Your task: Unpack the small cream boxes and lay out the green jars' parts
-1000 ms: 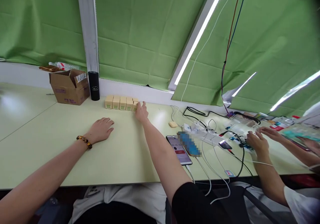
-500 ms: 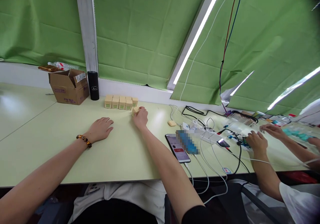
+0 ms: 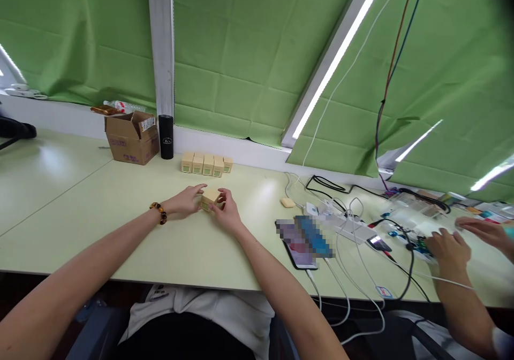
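Note:
A small tan cardboard box [image 3: 208, 204] with a green-edged label is between my two hands, low over the table. My right hand [image 3: 228, 213] grips its right side, thumb in front and fingers behind. At the box's left side is my left hand [image 3: 185, 201], with a beaded bracelet on the wrist. Its fingers and thumb are apart around the box's edge, and whether they touch it I cannot tell. Behind, a row of several matching small boxes [image 3: 208, 165] stands close to the wall.
Back left are an open carton [image 3: 134, 143] and a black tumbler [image 3: 166, 136]. To the right lie a phone [image 3: 297, 247], a power strip [image 3: 347, 226], tangled cables and a pale yellow piece [image 3: 287, 203]. A co-worker's hands [image 3: 450, 247] are at the far right.
My right hand has brought the small box from beside the row toward me. My left hand has lifted from flat on the table and moved right to the box. The view has turned slightly left.

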### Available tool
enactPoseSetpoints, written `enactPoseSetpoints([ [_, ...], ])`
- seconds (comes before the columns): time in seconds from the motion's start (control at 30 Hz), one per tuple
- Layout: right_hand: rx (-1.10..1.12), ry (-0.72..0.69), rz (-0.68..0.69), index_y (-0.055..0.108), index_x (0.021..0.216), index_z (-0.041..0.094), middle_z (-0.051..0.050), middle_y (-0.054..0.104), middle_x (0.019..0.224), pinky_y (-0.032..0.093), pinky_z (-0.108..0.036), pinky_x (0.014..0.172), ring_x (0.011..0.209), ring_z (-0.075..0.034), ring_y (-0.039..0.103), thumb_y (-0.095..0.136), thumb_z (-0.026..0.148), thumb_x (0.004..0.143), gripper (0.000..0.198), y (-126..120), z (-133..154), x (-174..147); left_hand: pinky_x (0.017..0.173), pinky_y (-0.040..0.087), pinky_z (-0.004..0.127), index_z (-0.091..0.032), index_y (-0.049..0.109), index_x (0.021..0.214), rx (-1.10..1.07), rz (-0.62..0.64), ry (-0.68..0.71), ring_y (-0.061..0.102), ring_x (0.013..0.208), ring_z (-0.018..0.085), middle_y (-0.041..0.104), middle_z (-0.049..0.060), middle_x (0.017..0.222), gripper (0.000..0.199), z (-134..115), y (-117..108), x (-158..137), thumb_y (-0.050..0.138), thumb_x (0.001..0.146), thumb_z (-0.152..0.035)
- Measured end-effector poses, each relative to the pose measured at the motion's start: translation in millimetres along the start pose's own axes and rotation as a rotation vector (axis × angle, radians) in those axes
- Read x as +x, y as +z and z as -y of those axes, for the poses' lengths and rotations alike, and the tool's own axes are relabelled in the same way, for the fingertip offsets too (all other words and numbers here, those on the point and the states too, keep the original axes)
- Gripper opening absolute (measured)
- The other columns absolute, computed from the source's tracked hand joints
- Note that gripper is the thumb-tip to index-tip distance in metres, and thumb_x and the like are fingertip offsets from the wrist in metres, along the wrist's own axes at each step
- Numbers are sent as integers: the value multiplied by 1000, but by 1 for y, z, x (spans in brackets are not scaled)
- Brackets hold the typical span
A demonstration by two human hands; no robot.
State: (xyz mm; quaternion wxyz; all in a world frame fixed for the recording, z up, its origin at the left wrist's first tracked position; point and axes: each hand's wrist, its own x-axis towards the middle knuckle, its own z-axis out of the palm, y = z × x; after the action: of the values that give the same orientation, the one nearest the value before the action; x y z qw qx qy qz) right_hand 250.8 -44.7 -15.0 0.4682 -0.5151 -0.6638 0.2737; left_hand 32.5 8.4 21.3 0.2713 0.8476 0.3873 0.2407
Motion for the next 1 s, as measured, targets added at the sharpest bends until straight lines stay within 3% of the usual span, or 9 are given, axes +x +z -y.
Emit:
enactPoseSetpoints([
  [0.1,8,-3,25,50,134,26,-4,64,111,53,-33,75,93,-20,63,78,38,80,62,-6,-2,1,101,55,39,-16,62,136,-204,45,96,64,127,33,68,15,137,68,-8,8,6,69,69,-23],
  [0.2,-12,-27,51,51,134,26,-5,66,111,54,-35,79,96,-21,63,77,37,80,61,-10,-2,0,93,57,37,-16,66,126,-350,10,105,69,116,30,73,12,126,55,-10,14,3,68,71,-22],
  [0.47,-223,-93,17,51,139,25,-8,65,125,55,-40,89,105,-24,63,71,38,84,60,-19,-15,6,104,55,42,-20,71,121,-199,-52,87,67,122,30,73,10,133,54,-3,10,-11,62,69,-15],
  [0.63,-321,94,-168,54,135,22,-8,67,110,55,-39,77,86,-23,66,55,34,92,45,-34,-29,16,108,55,45,-20,71,99,-130,-179,-63,68,121,29,75,11,122,35,11,16,-9,53,70,-13],
  [0.77,-309,96,-129,58,129,24,-4,70,101,55,-36,75,81,-21,67,51,27,91,39,-38,-30,17,105,57,46,-20,68,108,-94,-203,-113,69,118,28,74,12,123,37,14,18,-10,53,75,-14],
  [1.0,-352,70,-66,65,116,25,-2,74,98,54,-35,79,86,-21,67,52,11,81,40,-37,-24,15,109,55,42,-19,64,122,-30,-202,-76,69,124,28,67,15,134,36,10,24,-12,60,87,-24],
])
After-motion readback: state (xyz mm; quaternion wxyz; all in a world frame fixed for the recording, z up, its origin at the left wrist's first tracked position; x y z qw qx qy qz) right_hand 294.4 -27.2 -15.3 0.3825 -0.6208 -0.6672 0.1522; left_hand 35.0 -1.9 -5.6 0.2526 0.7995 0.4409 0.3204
